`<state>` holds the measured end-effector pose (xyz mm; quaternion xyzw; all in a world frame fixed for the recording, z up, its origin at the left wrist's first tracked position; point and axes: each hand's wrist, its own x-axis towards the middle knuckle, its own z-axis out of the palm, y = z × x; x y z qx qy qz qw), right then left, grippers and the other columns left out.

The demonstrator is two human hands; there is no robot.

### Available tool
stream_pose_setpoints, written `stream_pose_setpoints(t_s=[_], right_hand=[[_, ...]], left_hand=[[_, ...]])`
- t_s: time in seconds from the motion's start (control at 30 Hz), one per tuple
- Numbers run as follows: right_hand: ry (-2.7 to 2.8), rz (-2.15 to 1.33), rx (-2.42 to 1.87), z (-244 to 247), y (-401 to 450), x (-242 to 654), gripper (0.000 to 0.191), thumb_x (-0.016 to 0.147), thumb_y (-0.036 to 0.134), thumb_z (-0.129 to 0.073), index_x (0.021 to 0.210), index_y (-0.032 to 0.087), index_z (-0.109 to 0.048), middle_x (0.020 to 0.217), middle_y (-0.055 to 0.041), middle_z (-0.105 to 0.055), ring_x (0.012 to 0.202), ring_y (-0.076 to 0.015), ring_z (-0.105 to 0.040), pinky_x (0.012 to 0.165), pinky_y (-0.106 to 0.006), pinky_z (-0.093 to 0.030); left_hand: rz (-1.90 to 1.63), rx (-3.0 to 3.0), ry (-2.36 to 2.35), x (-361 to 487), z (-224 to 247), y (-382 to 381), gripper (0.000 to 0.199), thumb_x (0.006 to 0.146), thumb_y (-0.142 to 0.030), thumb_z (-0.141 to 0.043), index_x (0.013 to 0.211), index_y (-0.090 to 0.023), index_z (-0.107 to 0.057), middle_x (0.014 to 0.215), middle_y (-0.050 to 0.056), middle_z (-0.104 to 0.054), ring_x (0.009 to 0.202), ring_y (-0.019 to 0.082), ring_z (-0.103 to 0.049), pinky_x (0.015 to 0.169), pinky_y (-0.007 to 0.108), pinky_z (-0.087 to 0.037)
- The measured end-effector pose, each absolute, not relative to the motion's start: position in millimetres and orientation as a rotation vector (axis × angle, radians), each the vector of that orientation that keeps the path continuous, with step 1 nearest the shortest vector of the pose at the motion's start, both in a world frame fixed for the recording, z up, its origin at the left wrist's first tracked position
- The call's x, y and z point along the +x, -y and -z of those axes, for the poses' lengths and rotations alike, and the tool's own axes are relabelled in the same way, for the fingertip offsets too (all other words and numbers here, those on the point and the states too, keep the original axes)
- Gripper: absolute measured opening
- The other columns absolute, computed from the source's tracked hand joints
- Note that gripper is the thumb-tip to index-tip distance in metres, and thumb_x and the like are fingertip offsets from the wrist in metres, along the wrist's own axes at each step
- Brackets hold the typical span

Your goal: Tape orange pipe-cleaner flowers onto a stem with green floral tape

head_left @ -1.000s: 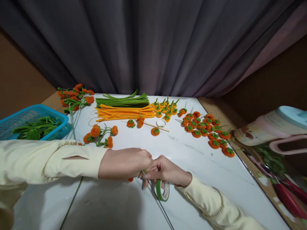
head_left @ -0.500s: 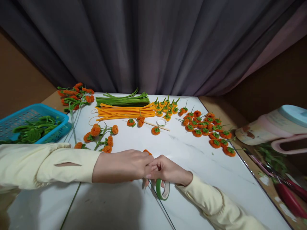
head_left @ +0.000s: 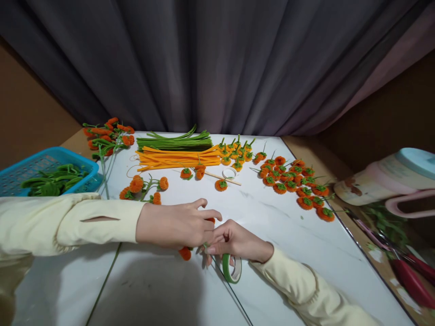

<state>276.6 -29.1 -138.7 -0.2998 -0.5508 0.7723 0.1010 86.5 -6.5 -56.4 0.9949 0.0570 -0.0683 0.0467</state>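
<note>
My right hand (head_left: 234,240) is closed in a pinch on a thin dark green stem (head_left: 233,294) that runs down toward the front edge. A roll of green floral tape (head_left: 226,269) hangs at its fingers. Over the top of the same stem lies my left hand (head_left: 181,224), index and middle fingers lifted and spread, the lower fingers bent at the stem; its thumb is hidden. An orange fuzzy pipe-cleaner head (head_left: 185,253) shows below my left hand, and a bit of another peeks out beyond its fingers.
Behind my hands lie a branch with orange heads (head_left: 136,184), orange pipe cleaners (head_left: 180,158), green ones (head_left: 173,143), loose orange heads (head_left: 290,176) and a white ring (head_left: 229,172). A blue basket (head_left: 91,170) of leaves stands left; a tumbler (head_left: 384,179) and red-handled pliers (head_left: 411,280) lie right.
My left index and middle fingers have lifted and spread away from my right hand. More of the orange head below my left hand now shows. My right hand and the tape have barely moved.
</note>
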Motion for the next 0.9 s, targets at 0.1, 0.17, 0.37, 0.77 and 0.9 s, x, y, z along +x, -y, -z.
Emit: stream_pose_setpoints(t_s=[0.1,0.17,0.37,0.77,0.9], right_hand=[[1.624,-2.289,-0.909,137.9,29.0,276.0,0.044,0.068,0.046,-0.071,0.088,0.007,-0.070,0.072,-0.0078,-0.069,0.046,-0.0048,-0.049,0.038,-0.014,-0.035],[1.625,-2.293,-0.921,137.3,29.0,275.9,0.045,0.068,0.047,-0.071,0.087,0.007,-0.070,0.072,-0.0074,-0.069,0.045,-0.0044,-0.047,0.038,-0.014,-0.035],[1.646,-2.268,-0.902,136.9,28.9,276.8,0.042,0.070,0.046,-0.070,0.086,0.007,-0.071,0.069,-0.0068,-0.069,0.044,-0.0049,-0.046,0.038,-0.015,-0.036],[1.634,-2.301,-0.880,137.1,28.2,277.5,0.039,0.068,0.045,-0.071,0.083,0.008,-0.072,0.068,-0.0057,-0.068,0.045,-0.0053,-0.049,0.037,-0.013,-0.036],[1.599,-2.318,-0.904,136.5,28.3,276.9,0.040,0.068,0.045,-0.072,0.084,0.008,-0.072,0.068,-0.0060,-0.069,0.043,-0.0046,-0.048,0.035,-0.013,-0.034]], left_hand=[[0.298,3.035,-0.126,87.5,52.6,3.6,0.018,0.077,-0.007,-0.058,0.091,-0.018,-0.055,0.099,0.006,-0.066,0.120,0.022,-0.039,0.079,0.034,-0.028],[0.322,3.042,-0.113,87.9,50.7,2.5,0.017,0.078,-0.005,-0.055,0.090,-0.018,-0.055,0.097,0.006,-0.065,0.118,0.023,-0.039,0.079,0.034,-0.028],[0.238,3.014,-0.093,87.8,51.3,1.1,0.016,0.078,-0.005,-0.054,0.082,-0.020,-0.056,0.089,0.006,-0.065,0.103,0.022,-0.046,0.076,0.032,-0.030],[0.197,2.716,-0.221,84.6,27.9,-5.8,0.014,0.080,-0.008,-0.055,0.088,-0.019,-0.055,0.090,0.007,-0.061,0.098,0.021,-0.046,0.081,0.027,-0.036],[0.211,2.573,-0.380,81.6,19.6,-3.9,0.016,0.087,-0.008,-0.045,0.091,-0.019,-0.055,0.087,0.004,-0.059,0.090,0.017,-0.049,0.078,0.022,-0.038]])
